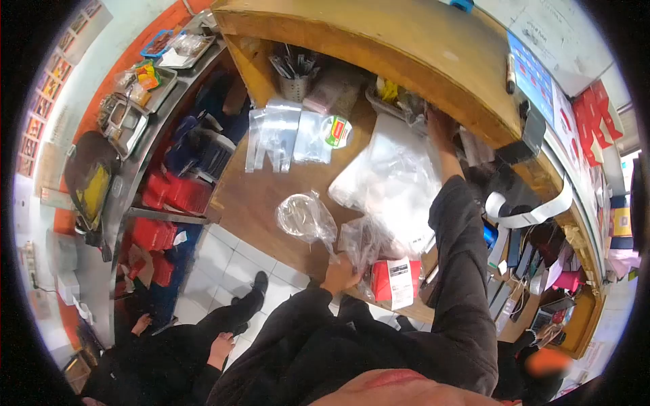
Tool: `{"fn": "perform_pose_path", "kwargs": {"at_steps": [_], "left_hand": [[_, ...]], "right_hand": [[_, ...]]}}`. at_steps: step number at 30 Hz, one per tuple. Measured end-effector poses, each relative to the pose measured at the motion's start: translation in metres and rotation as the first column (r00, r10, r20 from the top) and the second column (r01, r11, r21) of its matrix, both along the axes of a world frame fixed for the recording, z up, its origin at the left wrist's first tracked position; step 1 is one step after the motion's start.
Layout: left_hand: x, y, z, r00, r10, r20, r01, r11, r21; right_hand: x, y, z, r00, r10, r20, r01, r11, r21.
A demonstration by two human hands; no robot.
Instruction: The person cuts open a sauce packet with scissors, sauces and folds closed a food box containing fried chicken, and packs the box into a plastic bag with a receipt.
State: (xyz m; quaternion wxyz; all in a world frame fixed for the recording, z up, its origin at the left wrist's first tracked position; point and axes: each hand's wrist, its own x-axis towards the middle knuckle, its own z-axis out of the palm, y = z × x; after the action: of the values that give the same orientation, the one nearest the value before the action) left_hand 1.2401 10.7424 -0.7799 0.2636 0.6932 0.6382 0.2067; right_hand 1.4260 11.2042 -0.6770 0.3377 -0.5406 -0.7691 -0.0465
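Note:
At the near edge of the table, my left hand (340, 274) has its fingers closed on the gathered end of a clear plastic bag (318, 223). A round, clear-looking item shows inside that bag. Beside this hand stands a red box (383, 283) with a white printed slip (402, 284) on its front, partly wrapped in clear plastic. My right hand (440, 128) reaches under the wooden shelf, close to a basket (380, 101) with yellow and clear packets. Its fingers are dark and mostly hidden. Below that arm lies a pile of clear plastic bags (399, 169).
Flat clear sleeves (274, 135) and a round green-and-red label (336, 132) lie at the back left. A white holder (294, 88) contains utensils. The wooden shelf (379, 40) overhangs the table. A co-worker's hand (221, 349) is at lower left; another person's hand (550, 333) is at far right.

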Motion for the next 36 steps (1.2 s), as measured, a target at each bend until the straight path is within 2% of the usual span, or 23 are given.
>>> {"fn": "perform_pose_path", "kwargs": {"at_steps": [8,10,11,13,16,18,20,21,23,24,27,29,32,33,34,36], "left_hand": [[-0.005,0.001,0.008,0.994,-0.035,0.099,0.034,0.999,0.015],[-0.005,0.001,0.007,0.989,-0.044,0.144,0.043,0.999,0.011],[-0.007,0.002,0.011,0.983,-0.044,0.177,0.043,0.999,0.008],[-0.017,0.003,0.016,0.952,-0.019,0.307,0.023,1.0,-0.009],[-0.052,-0.003,0.041,0.835,0.11,0.539,-0.081,0.994,-0.076],[-0.097,-0.016,0.056,0.702,0.273,0.658,-0.25,0.959,-0.132],[-0.154,-0.037,0.061,0.489,0.413,0.768,-0.461,0.87,-0.174],[-0.185,-0.048,0.062,0.365,0.437,0.822,-0.554,0.812,-0.185],[-0.241,-0.074,0.056,0.108,0.331,0.938,-0.635,0.749,-0.191],[-0.266,-0.087,0.051,-0.022,0.228,0.973,-0.652,0.735,-0.187],[-0.329,-0.105,0.035,-0.365,-0.064,0.929,-0.451,0.885,-0.116],[-0.347,-0.087,0.029,-0.296,-0.04,0.954,-0.444,0.89,-0.101],[-0.327,-0.031,0.062,0.159,0.227,0.961,-0.606,0.791,-0.087],[-0.325,-0.016,0.066,0.292,0.316,0.903,-0.653,0.755,-0.053],[-0.32,-0.007,0.067,0.34,0.352,0.872,-0.67,0.741,-0.038],[-0.315,0.004,0.072,0.333,0.361,0.871,-0.668,0.743,-0.052]], "right_hand": [[0.038,-0.013,0.003,0.984,0.055,0.168,-0.053,0.998,-0.019],[0.051,-0.017,0.002,0.983,0.105,0.153,-0.096,0.993,-0.067],[0.054,-0.02,0.007,0.982,0.163,0.094,-0.149,0.979,-0.139],[0.06,-0.028,0.015,0.994,0.104,0.025,-0.101,0.992,-0.082],[0.048,-0.064,0.06,0.983,-0.018,-0.185,-0.018,0.981,-0.193],[0.045,-0.077,0.071,0.989,-0.096,-0.111,0.085,0.992,-0.097],[0.049,-0.076,0.063,0.958,-0.216,0.188,0.163,0.952,0.26],[0.048,-0.08,0.067,0.967,-0.208,0.148,0.185,0.971,0.152],[0.038,-0.091,0.08,0.979,-0.196,0.062,0.2,0.977,-0.069],[0.032,-0.097,0.087,0.983,-0.182,0.032,0.184,0.981,-0.061],[0.022,-0.106,0.096,0.989,-0.15,-0.015,0.15,0.989,-0.008],[0.02,-0.105,0.093,0.988,-0.151,0.012,0.15,0.987,0.064],[0.012,-0.109,0.091,0.975,-0.173,-0.143,0.212,0.914,0.346],[0.01,-0.106,0.088,0.966,-0.145,-0.213,0.21,0.922,0.325],[0.01,-0.1,0.085,0.953,-0.118,-0.28,0.205,0.93,0.306],[-0.002,-0.107,0.092,0.908,-0.09,-0.41,0.243,0.908,0.34]]}}
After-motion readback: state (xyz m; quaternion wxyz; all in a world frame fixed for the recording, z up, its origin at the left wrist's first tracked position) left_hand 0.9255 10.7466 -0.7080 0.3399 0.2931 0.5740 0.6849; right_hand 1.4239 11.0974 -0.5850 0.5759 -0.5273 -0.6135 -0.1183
